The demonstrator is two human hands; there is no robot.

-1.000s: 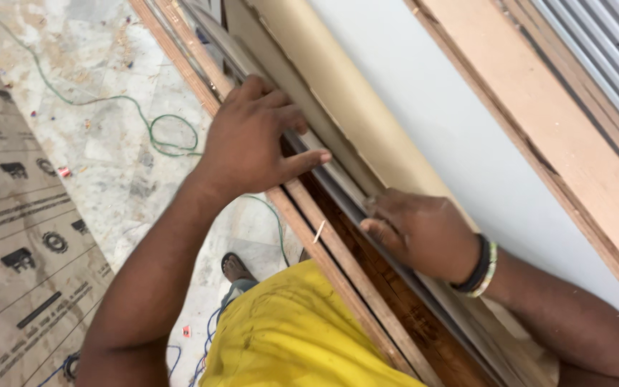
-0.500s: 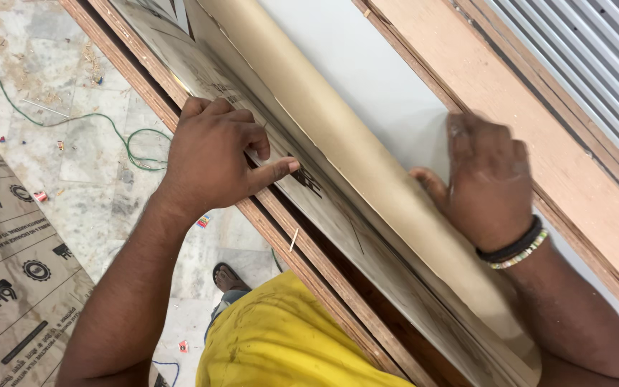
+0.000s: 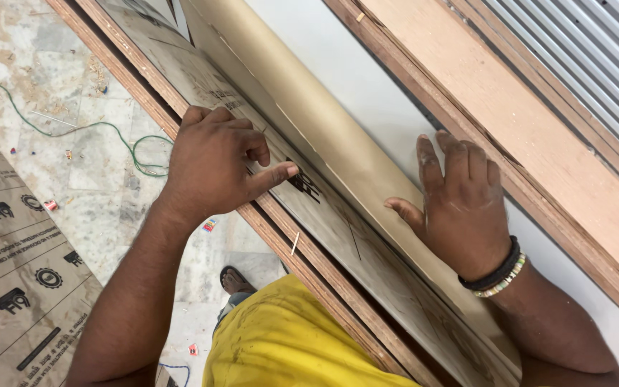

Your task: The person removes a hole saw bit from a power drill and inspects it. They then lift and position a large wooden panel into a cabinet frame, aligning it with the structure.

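A: Across the top right, what fills the view?

B: A broad wooden frame runs on a slant, with ribbed grey slats beyond it. Beside it lies a pale grey-white panel, and on that panel a tan paper backing curls up into a long roll. Below the roll a printed brown sheet lies flat, edged by a plywood strip that runs the same slant.

A: And the floor?

B: Speckled stone floor on the left, with printed brown cardboard laid over its lower corner and a green wire looping across it. Small scraps lie scattered about.

A: Where are the hands?

B: The left hand sits at the near edge of the printed sheet, fingers curled under, thumb stretched out flat and pressing on the sheet. It grips nothing that I can see. The right hand lies open, palm down, on the grey-white panel just beside the roll, its thumb touching the curled paper. It wears a black band and a beaded bracelet at the wrist.

A: Anything smaller?

B: A yellow shirt at the bottom, a sandalled foot below, and a thin nail lying on the plywood strip.
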